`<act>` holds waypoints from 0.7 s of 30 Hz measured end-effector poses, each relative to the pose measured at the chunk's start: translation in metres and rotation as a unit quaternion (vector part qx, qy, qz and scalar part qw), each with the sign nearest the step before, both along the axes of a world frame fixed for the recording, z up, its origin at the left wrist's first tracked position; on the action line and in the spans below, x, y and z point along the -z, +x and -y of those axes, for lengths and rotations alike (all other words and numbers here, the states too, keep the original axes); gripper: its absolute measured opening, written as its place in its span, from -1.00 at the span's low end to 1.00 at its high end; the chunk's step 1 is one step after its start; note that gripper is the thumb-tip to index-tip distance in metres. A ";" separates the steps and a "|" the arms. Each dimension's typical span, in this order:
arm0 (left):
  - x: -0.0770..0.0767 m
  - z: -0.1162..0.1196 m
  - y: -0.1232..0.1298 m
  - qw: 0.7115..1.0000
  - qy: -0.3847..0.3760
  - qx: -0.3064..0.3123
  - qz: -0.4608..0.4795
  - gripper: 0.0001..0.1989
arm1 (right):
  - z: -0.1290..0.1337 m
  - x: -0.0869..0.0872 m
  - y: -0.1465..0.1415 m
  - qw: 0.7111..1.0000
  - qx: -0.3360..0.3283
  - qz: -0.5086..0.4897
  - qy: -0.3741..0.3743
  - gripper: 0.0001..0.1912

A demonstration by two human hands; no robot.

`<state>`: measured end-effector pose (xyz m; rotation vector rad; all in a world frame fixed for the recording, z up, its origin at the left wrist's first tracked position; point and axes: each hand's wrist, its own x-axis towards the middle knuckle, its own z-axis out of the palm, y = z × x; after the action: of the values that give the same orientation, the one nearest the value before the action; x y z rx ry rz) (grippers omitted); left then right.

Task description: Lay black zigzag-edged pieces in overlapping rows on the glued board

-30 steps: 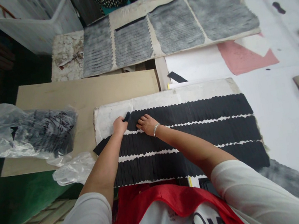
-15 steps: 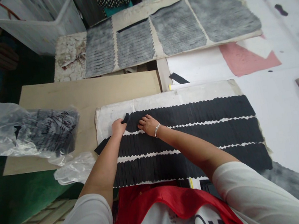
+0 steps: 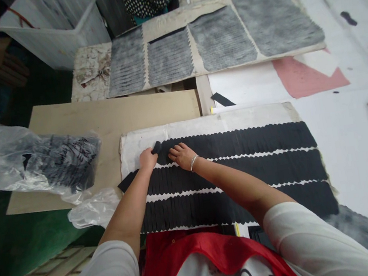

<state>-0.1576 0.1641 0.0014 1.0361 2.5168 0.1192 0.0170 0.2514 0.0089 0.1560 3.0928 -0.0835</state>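
Left hand pinches a black strip while right hand rests loose-fingered on the top row

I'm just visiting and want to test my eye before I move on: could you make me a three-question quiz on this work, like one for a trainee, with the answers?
1. True or false: the black pieces on the white sheet lie in three rows.
2. Which hand pinches a black piece at the left end of the row farthest from the person? A, left; B, right; C, neither.
3. Fill in: the right hand rests on that same row, and its wrist wears a ____.

Key: 1, true. 2, A, the left hand. 3, bracelet.
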 end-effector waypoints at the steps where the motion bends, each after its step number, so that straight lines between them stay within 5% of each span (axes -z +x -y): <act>1: 0.000 0.000 0.000 1.000 -0.003 0.001 -0.006 -0.74 | 0.001 0.002 -0.002 1.000 -0.006 -0.003 0.000 -0.65; 15: -0.001 0.009 -0.013 0.999 -0.011 0.034 -0.016 -0.74 | 0.003 0.015 -0.008 0.999 -0.007 0.019 -0.027 -0.63; 21: -0.001 0.008 -0.028 0.996 -0.004 0.051 0.070 -0.73 | 0.005 0.007 -0.009 0.998 0.003 0.033 -0.062 -0.63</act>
<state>-0.1857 0.1564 0.0026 1.1106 2.3323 0.1482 0.0079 0.2465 0.0019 0.1598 3.0108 -0.2632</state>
